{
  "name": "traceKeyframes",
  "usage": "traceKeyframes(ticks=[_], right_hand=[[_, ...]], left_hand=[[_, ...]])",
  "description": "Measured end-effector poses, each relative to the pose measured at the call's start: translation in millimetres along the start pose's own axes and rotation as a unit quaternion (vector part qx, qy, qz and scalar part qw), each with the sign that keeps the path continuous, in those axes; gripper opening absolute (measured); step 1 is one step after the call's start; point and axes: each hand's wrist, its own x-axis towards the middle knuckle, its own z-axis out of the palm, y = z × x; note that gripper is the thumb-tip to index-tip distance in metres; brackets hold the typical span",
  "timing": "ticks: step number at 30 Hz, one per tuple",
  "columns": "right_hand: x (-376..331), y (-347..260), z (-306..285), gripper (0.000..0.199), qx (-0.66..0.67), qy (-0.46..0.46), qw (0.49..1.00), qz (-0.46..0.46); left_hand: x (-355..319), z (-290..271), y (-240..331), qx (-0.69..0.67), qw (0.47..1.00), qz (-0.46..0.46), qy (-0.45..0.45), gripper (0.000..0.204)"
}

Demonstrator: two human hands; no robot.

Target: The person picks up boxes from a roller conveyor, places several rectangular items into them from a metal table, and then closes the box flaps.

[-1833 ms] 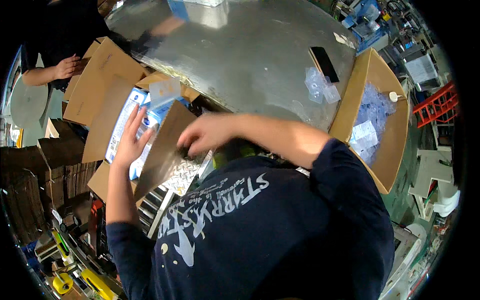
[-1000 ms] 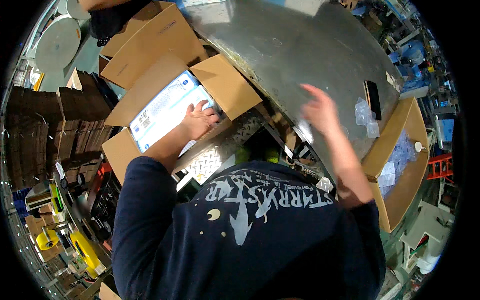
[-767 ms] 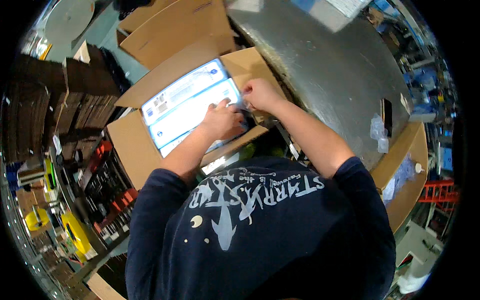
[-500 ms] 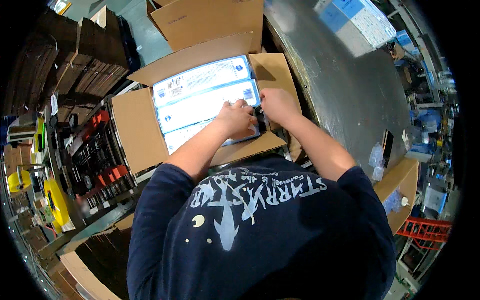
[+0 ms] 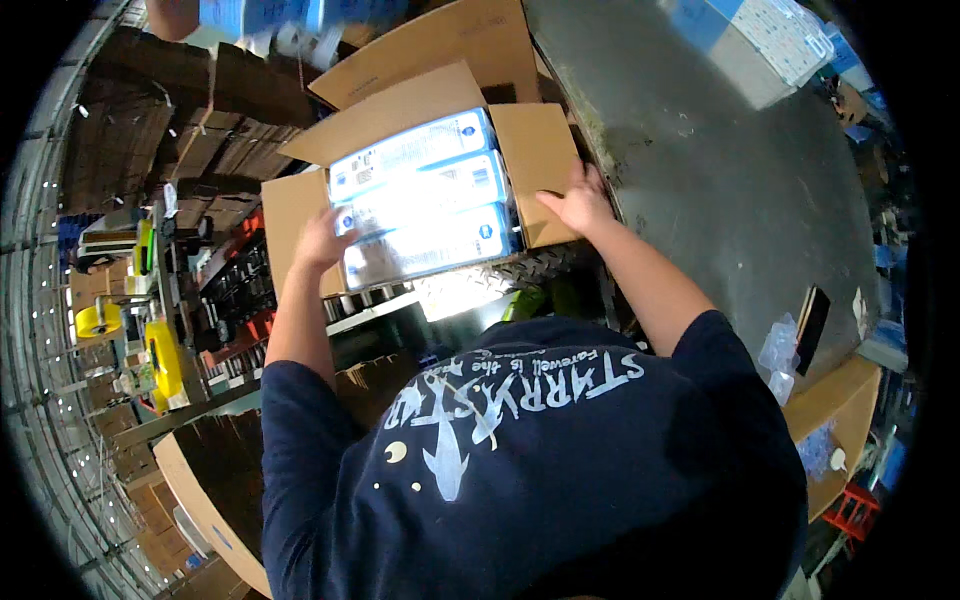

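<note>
An open brown cardboard box [image 5: 415,103] sits in front of the person, at the left side of a dark grey metal-topped bench [image 5: 720,210]. Inside it, three long white-and-blue packages [image 5: 432,196] lie side by side, filling most of the width between the two hands. The left hand [image 5: 322,243] is at the box's left side, fingers and thumb spread apart, with the fingertips over the left ends of the middle and nearest packages. It is open rather than clenched; whether the fingertips press on the wrapping is too small to tell.

The right hand [image 5: 582,208] is at the opposite side, lying on the raised right flap [image 5: 535,150], its thumb stretched toward the packages and its fingers pointing away along the flap's outer edge. It too is open, and the packages lie to its left, apart from it. Whether its fingers curl around the cardboard edge, I cannot tell.

Behind the box stands another brown carton [image 5: 450,45]. A patterned silver metal plate [image 5: 470,285] shows below the near edge. On the bench, well to the right, clear plastic pieces [image 5: 778,352] lie beside a thin black rectangular object [image 5: 814,325].
</note>
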Motion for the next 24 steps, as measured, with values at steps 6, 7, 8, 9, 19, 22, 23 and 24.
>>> traceKeyframes(ticks=[6, 7, 8, 9, 19, 22, 23, 24], right_hand=[[10.4, 17.9, 1.1, 0.076, 0.373, -0.194, 0.907, 0.01], [-5.3, 13.5, -32.8, 0.07, 0.431, -0.241, 0.869, -0.013], [-18.9, 2.8, -68.0, 0.064, 0.489, -0.289, 0.822, -0.044], [-35.0, -22.8, -93.4, 0.057, 0.453, -0.329, 0.822, -0.101], [-10.7, -107.1, -8.6, 0.034, -0.166, -0.251, 0.854, -0.425], [21.8, -144.8, -35.9, 0.026, -0.07, -0.01, 0.899, -0.432], [30.7, -170.6, -65.7, 0.028, -0.026, 0.196, 0.819, -0.538], [50.1, -180.9, -73.9, 0.025, -0.023, 0.303, 0.807, -0.507]], left_hand=[[-105.5, 87.6, -220.2, -0.16, 0.957, -0.225, 0.086, 0.048], [-90.7, 92.0, -195.0, -0.298, 0.915, -0.248, 0.116, 0.05], [-84.7, 81.8, -163.0, -0.421, 0.853, -0.266, 0.159, 0.052], [-101.7, 79.0, -183.2, -0.496, 0.762, -0.322, 0.263, 0.05], [-48.1, -13.5, 33.5, -0.039, 0.955, 0.128, -0.264, 0.087], [-8.5, -17.6, 37.9, 0.002, 0.995, 0.023, -0.096, 0.093], [-1.4, -6.6, 41.4, 0.025, 0.997, 0.016, -0.064, 0.094], [7.8, 9.9, 45.5, 0.049, 0.998, 0.011, -0.033, 0.095]])
